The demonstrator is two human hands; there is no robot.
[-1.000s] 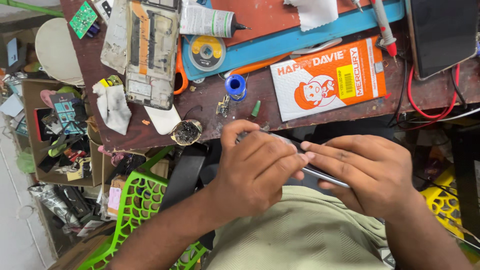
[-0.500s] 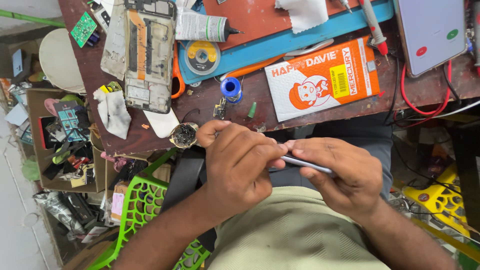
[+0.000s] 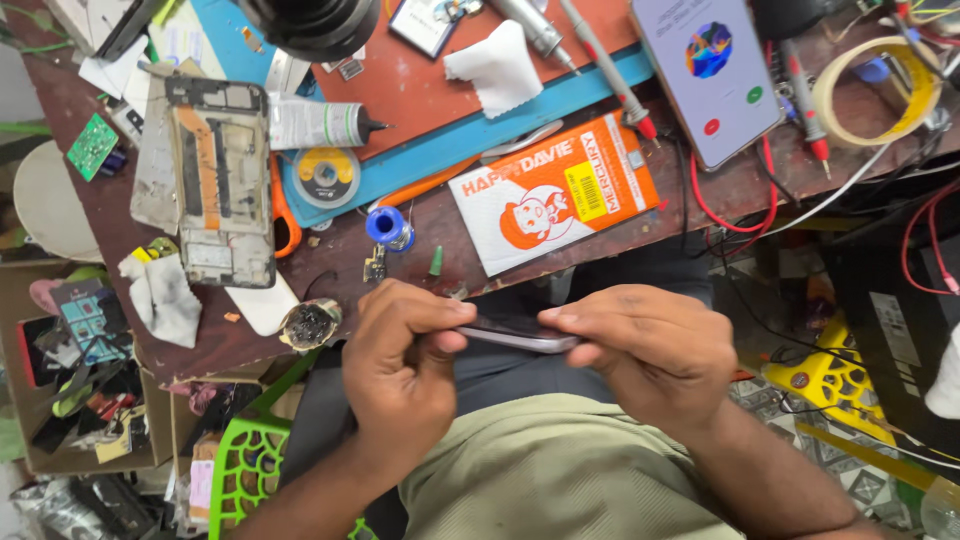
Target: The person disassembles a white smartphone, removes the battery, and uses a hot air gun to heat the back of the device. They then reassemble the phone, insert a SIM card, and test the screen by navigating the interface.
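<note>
Below the near edge of the cluttered bench, my left hand and right hand each pinched an end of the thin phone panel, fingers closed on its edges. It looked light, stiff, fragile and slippery, best gripped by the edges.

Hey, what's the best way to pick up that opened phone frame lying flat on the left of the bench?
Probably pinch the opened phone frame across its two long side edges, coming from above. It lies flat with a tube and cloth close by, so the long edges look most reachable.
</note>
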